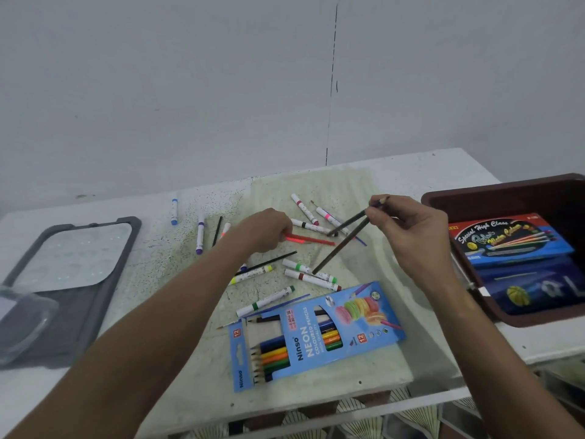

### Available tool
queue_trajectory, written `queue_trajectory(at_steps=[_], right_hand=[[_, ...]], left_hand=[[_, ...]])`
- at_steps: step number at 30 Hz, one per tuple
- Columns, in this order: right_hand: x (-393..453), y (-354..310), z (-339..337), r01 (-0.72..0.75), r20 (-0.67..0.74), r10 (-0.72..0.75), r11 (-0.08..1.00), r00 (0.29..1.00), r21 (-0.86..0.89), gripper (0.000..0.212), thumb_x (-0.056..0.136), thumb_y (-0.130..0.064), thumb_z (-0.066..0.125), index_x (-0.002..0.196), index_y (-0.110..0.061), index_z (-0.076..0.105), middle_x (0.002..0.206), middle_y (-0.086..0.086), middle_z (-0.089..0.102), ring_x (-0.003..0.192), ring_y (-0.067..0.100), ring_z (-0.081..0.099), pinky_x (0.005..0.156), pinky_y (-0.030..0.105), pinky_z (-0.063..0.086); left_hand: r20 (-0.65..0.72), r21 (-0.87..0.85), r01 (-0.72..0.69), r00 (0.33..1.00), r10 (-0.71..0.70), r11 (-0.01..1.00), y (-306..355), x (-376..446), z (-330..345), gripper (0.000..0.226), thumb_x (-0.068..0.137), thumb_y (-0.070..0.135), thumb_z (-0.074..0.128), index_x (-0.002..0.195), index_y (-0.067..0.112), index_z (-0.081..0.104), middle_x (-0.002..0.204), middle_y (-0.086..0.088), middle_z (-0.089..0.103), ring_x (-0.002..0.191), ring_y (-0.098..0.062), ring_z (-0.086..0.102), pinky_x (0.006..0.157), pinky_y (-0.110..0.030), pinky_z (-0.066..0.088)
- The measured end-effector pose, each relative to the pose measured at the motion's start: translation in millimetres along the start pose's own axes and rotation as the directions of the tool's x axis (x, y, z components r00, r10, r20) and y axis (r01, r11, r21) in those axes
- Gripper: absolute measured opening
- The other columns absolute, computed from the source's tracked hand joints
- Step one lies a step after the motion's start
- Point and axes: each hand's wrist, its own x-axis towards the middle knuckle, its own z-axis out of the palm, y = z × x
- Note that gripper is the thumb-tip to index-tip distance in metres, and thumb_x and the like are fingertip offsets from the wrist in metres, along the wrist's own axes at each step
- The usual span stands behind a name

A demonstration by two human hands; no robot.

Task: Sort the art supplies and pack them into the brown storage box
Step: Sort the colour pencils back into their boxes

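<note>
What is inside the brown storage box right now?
The brown storage box holds a blue water colour pack lying on a dark blue flat item with a yellow ball picture. Whatever lies beneath them is covered, and the frame cuts off the box's right side.

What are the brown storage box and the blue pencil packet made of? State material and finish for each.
Brown storage box: probably moulded plastic, smooth and slightly glossy, judging by its rounded rim and soft sheen. Blue pencil packet: apparently printed card, lightly glossy, with flat folded edges and a cut-out window showing the pencils.
</note>
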Motion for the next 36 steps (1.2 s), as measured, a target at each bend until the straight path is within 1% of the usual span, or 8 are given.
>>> queue_trajectory(at_steps=[7, 12, 15, 18, 22, 29, 33, 36], right_hand=[[-13.6, -25.5, -10.1, 0.020, 0.149, -0.011, 0.998, 0.989, -0.060, 0.020, 0.081, -0.008, 0.073, 0.101, -0.009, 0.072, 0.091, 0.001, 0.074, 0.088, 0.011, 0.070, 0.083, 0.024, 0.055], [-30.7, -32.9, -8.4, 0.082, 0.301, -0.015, 0.974, 0.954, -0.211, 0.021, 0.081, -0.011, 0.073, 0.102, -0.012, 0.072, 0.091, 0.000, 0.072, 0.084, -0.003, 0.066, 0.080, 0.008, 0.049], [-38.7, -37.1, -8.9, 0.128, 0.332, -0.031, 0.953, 0.943, -0.275, 0.019, 0.083, -0.010, 0.072, 0.101, -0.012, 0.073, 0.085, -0.005, 0.068, 0.078, -0.012, 0.061, 0.072, -0.004, 0.039], [-43.0, -37.6, -9.3, 0.186, 0.359, -0.064, 0.930, 0.931, -0.316, 0.018, 0.083, -0.013, 0.071, 0.101, -0.014, 0.073, 0.082, -0.008, 0.068, 0.083, 0.004, 0.064, 0.078, 0.002, 0.044], [-49.9, -22.7, -8.7, 0.230, 0.381, -0.094, 0.916, 0.920, -0.328, 0.020, 0.083, -0.014, 0.072, 0.103, -0.016, 0.072, 0.085, -0.010, 0.069, 0.082, 0.010, 0.067, 0.086, 0.030, 0.055], [-46.4, -15.5, -10.5, 0.210, 0.236, -0.159, 0.954, 0.959, -0.215, 0.022, 0.086, -0.015, 0.069, 0.107, -0.019, 0.069, 0.089, -0.009, 0.069, 0.086, 0.007, 0.067, 0.084, 0.024, 0.054], [-47.7, -16.8, -7.6, 0.321, 0.139, -0.297, 0.924, 0.945, -0.206, 0.024, 0.089, -0.019, 0.064, 0.113, -0.022, 0.065, 0.094, -0.004, 0.068, 0.089, 0.003, 0.065, 0.083, 0.018, 0.051], [-44.2, -6.5, -1.0, 0.442, 0.095, -0.433, 0.855, 0.896, -0.273, 0.023, 0.090, -0.011, 0.063, 0.112, -0.007, 0.067, 0.095, -0.006, 0.064, 0.088, 0.014, 0.064, 0.081, 0.021, 0.051]], left_hand=[[-0.306, -0.391, 0.099, 0.923, -0.231, 0.915, 24.0, -63.2, -43.5, 0.018, 0.091, 0.018, 0.062, 0.108, 0.018, 0.069, 0.090, 0.010, 0.063, 0.081, -0.011, 0.060, 0.073, -0.025, 0.044], [-0.253, -0.922, -0.063, 0.845, -0.471, 0.383, 71.3, -127.1, -17.7, 0.027, 0.086, 0.007, 0.068, 0.113, 0.008, 0.067, 0.090, 0.001, 0.073, 0.077, -0.017, 0.072, 0.074, -0.033, 0.060], [-0.262, -0.946, -0.113, 0.820, -0.509, 0.305, 93.8, -141.8, 10.4, 0.023, 0.086, 0.003, 0.067, 0.109, 0.009, 0.067, 0.095, -0.003, 0.072, 0.081, -0.018, 0.072, 0.075, -0.037, 0.060], [-0.313, -0.932, -0.146, 0.782, -0.539, 0.331, 107.2, -146.4, 27.2, 0.019, 0.089, 0.004, 0.064, 0.103, 0.017, 0.065, 0.095, 0.000, 0.070, 0.080, -0.015, 0.071, 0.076, -0.039, 0.059], [-0.438, -0.865, -0.203, 0.751, -0.494, 0.459, 118.7, -154.3, 36.7, 0.025, 0.091, 0.007, 0.061, 0.102, 0.030, 0.059, 0.094, 0.004, 0.071, 0.086, -0.007, 0.070, 0.080, -0.032, 0.058], [-0.556, -0.782, -0.217, 0.665, -0.498, 0.584, 120.4, -157.9, 51.4, 0.025, 0.090, 0.014, 0.063, 0.112, 0.025, 0.060, 0.094, 0.012, 0.070, 0.087, -0.001, 0.068, 0.079, -0.020, 0.055], [-0.634, -0.715, -0.231, 0.612, -0.473, 0.660, 121.0, -154.6, 54.9, 0.030, 0.091, 0.014, 0.063, 0.120, 0.018, 0.062, 0.098, 0.017, 0.068, 0.088, 0.002, 0.067, 0.077, -0.013, 0.053], [-0.660, -0.708, -0.245, 0.564, -0.497, 0.662, 119.7, -151.6, 53.6, 0.028, 0.091, 0.011, 0.063, 0.118, 0.020, 0.062, 0.097, 0.021, 0.066, 0.086, 0.000, 0.068, 0.075, -0.016, 0.054]])
